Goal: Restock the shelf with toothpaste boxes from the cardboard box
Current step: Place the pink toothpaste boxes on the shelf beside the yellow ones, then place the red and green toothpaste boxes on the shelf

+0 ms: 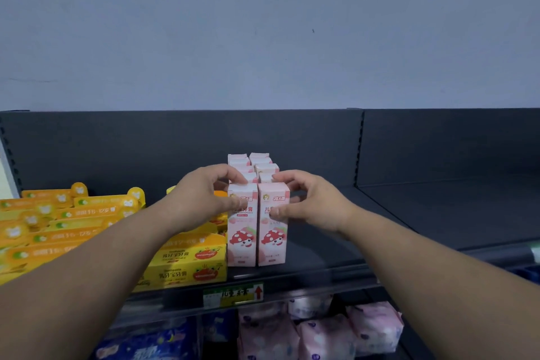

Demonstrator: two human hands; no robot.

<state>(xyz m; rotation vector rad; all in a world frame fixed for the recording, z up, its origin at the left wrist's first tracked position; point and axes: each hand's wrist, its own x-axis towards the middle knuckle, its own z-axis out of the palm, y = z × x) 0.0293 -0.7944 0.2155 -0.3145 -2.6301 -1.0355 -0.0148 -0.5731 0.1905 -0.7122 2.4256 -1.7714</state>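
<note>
The dark shelf (409, 213) carries two rows of pink toothpaste boxes (258, 162), all upright, running from the front edge (321, 273) back toward the rear panel (175, 140). The rows touch each other side by side.

The left hand (204, 196) holds the left front box (242, 242): its fingers (233, 177) curl over the top edge and the thumb presses on the printed face. The right hand (315, 202) holds the right front box (273, 242) in the same way, its fingers (285, 177) narrow over the top and the far side, thumb on the face. Both front boxes stand on the shelf, just behind its front edge.

At 3 o'clock from the pink rows the shelf board is bare as far as the slotted upright (361, 149) and further. At 12 o'clock some board shows between the last boxes and the rear panel. At 9 o'clock the room is tight: yellow toothpaste cartons (187, 260) lie stacked just beside the left front box, and further at 9 o'clock lie orange packs (58, 219) in a pile.

At 6 o'clock a price label (233, 294) hangs on the shelf edge. Below it the lower shelf holds pink soft packs (321, 333) and blue packs (146, 351).
</note>
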